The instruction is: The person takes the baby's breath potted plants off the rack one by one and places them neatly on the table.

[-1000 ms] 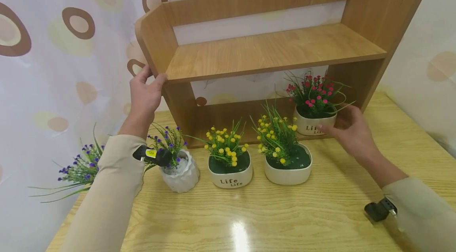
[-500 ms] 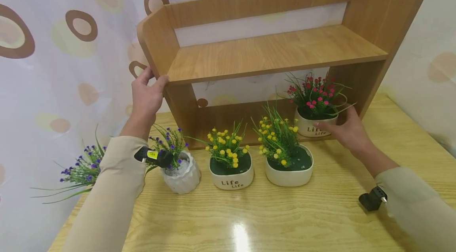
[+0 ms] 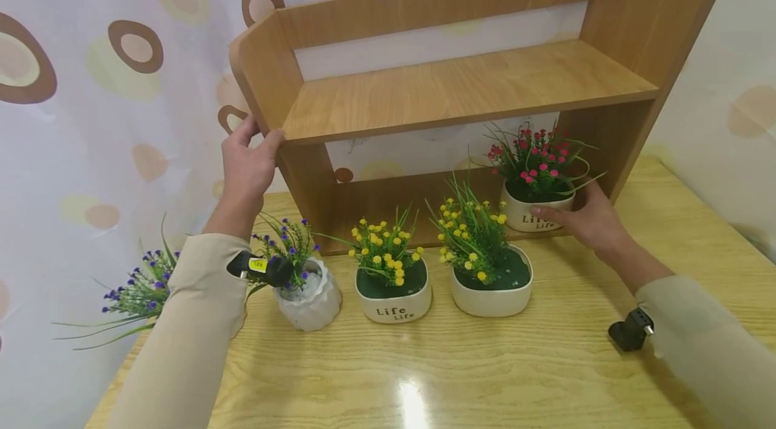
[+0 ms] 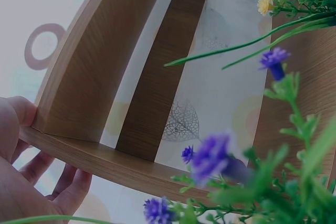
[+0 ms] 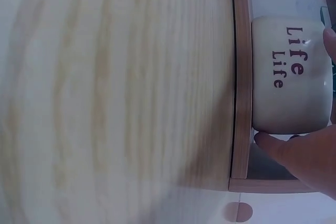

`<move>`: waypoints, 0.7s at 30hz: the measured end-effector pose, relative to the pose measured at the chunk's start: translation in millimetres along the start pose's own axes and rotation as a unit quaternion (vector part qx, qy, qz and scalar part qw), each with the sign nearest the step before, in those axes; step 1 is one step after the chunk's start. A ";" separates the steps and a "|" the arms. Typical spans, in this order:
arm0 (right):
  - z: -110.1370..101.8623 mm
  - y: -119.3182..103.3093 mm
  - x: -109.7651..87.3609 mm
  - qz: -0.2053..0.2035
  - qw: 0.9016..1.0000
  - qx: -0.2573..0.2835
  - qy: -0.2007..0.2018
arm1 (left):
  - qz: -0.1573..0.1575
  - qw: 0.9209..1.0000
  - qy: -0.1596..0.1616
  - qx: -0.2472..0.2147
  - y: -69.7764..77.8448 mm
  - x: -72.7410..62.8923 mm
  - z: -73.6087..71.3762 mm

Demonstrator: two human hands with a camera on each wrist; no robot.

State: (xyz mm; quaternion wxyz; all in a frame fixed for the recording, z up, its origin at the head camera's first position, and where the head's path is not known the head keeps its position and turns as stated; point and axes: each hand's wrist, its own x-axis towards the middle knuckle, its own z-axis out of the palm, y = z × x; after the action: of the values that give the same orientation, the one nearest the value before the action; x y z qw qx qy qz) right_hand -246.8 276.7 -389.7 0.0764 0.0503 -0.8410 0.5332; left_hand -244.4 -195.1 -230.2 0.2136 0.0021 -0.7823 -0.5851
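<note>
In the head view my left hand [image 3: 247, 163] grips the left side panel of a wooden desktop shelf [image 3: 461, 92], thumb at the front edge. The left wrist view shows the fingers curled around that panel [image 4: 105, 156]. At the shelf's lower right, a white "Life" flowerpot [image 3: 524, 215] with pink-red flowers stands on the bottom board. My right hand [image 3: 594, 220] holds this pot, thumb across its front and fingers at its right side. In the right wrist view, a fingertip touches the side of the pot [image 5: 294, 98] near its base.
Before the shelf stand two white pots with yellow flowers, a left one [image 3: 394, 308] and a right one [image 3: 492, 301]. Left of them is a ribbed white pot [image 3: 309, 301] with purple flowers. More purple flowers [image 3: 139, 287] show behind my left sleeve. A patterned curtain [image 3: 121, 146] hangs behind.
My right hand and forearm have shifted slightly left and forward against the pot, which stays in nearly the same place. The left hand keeps its grip on the shelf.
</note>
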 end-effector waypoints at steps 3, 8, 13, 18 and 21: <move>-0.8 1.2 0.8 0.001 1.000 -0.004 -0.004 | 0.000 1.000 0.001 -0.003 0.2 -0.2 0.0; -1.7 2.8 0.8 -0.001 1.000 -0.016 -0.009 | 0.001 1.000 0.000 -0.005 0.4 -0.4 0.2; -1.7 3.7 0.4 -0.004 0.999 -0.033 -0.004 | 0.000 1.000 0.001 -0.006 0.8 -0.4 -0.1; -1.0 3.1 0.3 -0.003 0.999 -0.040 0.004 | 0.000 1.000 0.001 -0.005 0.8 0.2 -0.4; -0.5 2.3 0.0 0.006 0.999 -0.042 0.003 | 0.001 1.000 0.001 -0.004 0.1 0.7 -0.6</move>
State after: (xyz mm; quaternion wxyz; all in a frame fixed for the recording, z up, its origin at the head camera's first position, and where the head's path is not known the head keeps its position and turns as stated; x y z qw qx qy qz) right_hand -247.1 278.2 -391.6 0.0776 0.0400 -0.8625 0.4984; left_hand -244.8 -195.8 -229.7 0.2144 0.0012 -0.7801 -0.5878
